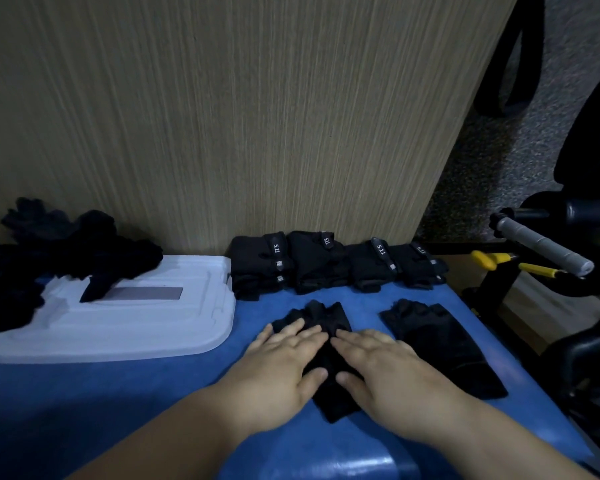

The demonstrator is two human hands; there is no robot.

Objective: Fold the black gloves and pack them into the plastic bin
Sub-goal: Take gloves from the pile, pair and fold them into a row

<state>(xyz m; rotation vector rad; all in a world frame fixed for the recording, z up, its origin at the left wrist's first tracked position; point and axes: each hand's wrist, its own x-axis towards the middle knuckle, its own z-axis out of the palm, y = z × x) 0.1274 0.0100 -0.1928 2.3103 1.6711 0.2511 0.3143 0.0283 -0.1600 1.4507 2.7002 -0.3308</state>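
A black fingerless glove (321, 318) lies flat on the blue table (136, 393) in front of me. My left hand (281, 368) and my right hand (385, 368) both press on it with straight fingers, side by side, covering its middle. A second black glove (444, 344) lies flat just to the right, untouched. Several folded black gloves (329, 263) stand in a row against the wooden panel at the back. A heap of unfolded black gloves (49, 244) sits at the far left, one finger draped over the white plastic bin lid (125, 323).
A wooden panel (222, 116) rises right behind the table. Off the table's right edge stand black exercise equipment with a grey handle (541, 245) and yellow-handled tools (492, 259). The table's right edge runs diagonally close to the second glove.
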